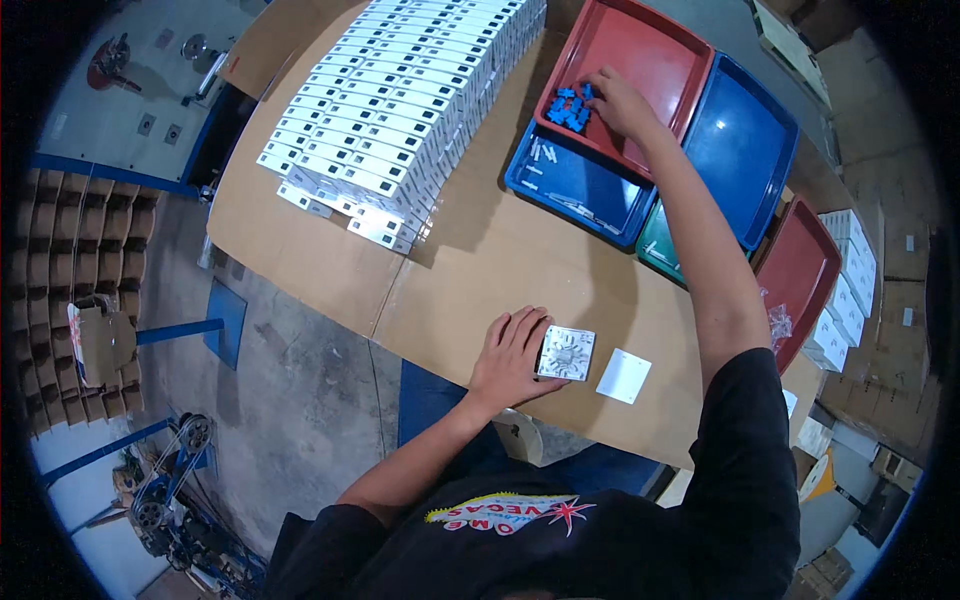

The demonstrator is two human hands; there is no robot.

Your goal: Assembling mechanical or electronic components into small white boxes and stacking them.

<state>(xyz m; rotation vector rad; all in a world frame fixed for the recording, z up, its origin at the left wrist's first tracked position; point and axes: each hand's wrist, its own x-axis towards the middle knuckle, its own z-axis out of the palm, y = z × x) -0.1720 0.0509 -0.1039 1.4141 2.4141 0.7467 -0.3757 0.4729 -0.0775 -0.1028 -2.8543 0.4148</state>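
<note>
- Left hand [512, 355] is lying flat on the brown tabletop [300, 240], fingers spread and loose, grip not clamped on anything; the fingertips just touch the edge of a small square white box [566, 353] near the front edge.
- Just beside that box, on its right, there's a plain white square card [624, 376] (could be a lid, can't tell).
- Right hand [620, 102] is stretched way out into the red tray [660, 55] at the far side, fingers curled down onto a little heap of small blue parts [568, 108]; can't tell if it has actually pinched one.
- That red tray sits on top of a blue tray [575, 185] with a few small white bits in it.
- Another blue tray [745, 150] and a second red tray [800, 275] are off to the right.
- Big stack of white boxes [400, 100] fills the far left of the tabletop.
</note>
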